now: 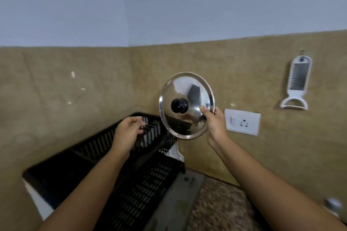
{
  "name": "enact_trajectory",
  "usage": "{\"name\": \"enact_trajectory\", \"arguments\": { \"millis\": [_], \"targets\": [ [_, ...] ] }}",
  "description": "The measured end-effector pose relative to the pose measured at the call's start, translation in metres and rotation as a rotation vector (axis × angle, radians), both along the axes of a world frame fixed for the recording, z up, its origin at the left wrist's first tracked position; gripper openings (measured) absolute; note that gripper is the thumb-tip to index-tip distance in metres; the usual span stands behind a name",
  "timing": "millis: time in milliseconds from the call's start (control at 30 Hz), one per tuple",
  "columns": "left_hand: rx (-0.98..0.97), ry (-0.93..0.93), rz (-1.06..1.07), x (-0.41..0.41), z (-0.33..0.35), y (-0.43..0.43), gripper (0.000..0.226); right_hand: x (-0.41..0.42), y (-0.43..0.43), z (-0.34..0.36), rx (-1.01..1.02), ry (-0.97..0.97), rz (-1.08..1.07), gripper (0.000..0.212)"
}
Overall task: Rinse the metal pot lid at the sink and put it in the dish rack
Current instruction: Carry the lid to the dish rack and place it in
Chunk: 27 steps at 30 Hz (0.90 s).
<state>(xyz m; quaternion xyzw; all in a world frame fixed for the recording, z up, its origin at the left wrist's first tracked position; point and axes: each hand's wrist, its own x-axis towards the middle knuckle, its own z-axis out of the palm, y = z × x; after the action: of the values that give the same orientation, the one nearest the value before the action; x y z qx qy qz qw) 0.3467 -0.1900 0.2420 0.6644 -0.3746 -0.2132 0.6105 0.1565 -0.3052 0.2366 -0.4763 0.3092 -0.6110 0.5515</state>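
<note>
The shiny metal pot lid (185,92) with a black knob stands on edge in the air, its domed top facing me. My right hand (216,124) grips its right rim, thumb on the front. The lid hangs above the far right corner of the black slotted dish rack (142,193). My left hand (129,129) hovers over the rack's back slots, fingers curled and slightly blurred; whether it touches anything I cannot tell. The sink is out of view.
A black-handled utensil with a white blade (174,151) lies in the rack. On the tan tiled wall are a white socket plate (242,122) and a hanging white grater-peeler (298,80). A speckled counter (221,204) and a metal object (334,208) sit at lower right.
</note>
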Motion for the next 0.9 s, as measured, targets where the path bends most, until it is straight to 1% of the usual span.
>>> {"name": "enact_trajectory", "arguments": {
  "millis": [167, 300, 367, 533, 667, 900],
  "targets": [
    [0.075, -0.007, 0.024, 0.068, -0.014, -0.024, 0.028, 0.089, -0.049, -0.003, 0.002, 0.036, 0.065, 0.010],
    [0.102, 0.015, 0.022, 0.086, -0.026, -0.032, 0.022, 0.128, -0.080, -0.010, -0.014, 0.089, 0.100, 0.010],
    [0.110, 0.036, 0.014, 0.091, -0.031, -0.034, 0.023, 0.140, -0.094, -0.015, -0.016, 0.133, 0.126, 0.006],
    [0.138, 0.085, -0.012, 0.101, -0.039, -0.032, 0.024, 0.160, -0.121, -0.034, 0.030, 0.180, 0.203, 0.019],
    [0.121, 0.094, 0.001, 0.107, -0.040, -0.032, 0.023, 0.167, -0.132, -0.047, 0.099, 0.232, 0.264, 0.008],
    [0.106, 0.101, -0.023, 0.105, -0.041, -0.036, 0.024, 0.164, -0.146, -0.046, 0.204, 0.281, 0.360, 0.011]
  ]
}}
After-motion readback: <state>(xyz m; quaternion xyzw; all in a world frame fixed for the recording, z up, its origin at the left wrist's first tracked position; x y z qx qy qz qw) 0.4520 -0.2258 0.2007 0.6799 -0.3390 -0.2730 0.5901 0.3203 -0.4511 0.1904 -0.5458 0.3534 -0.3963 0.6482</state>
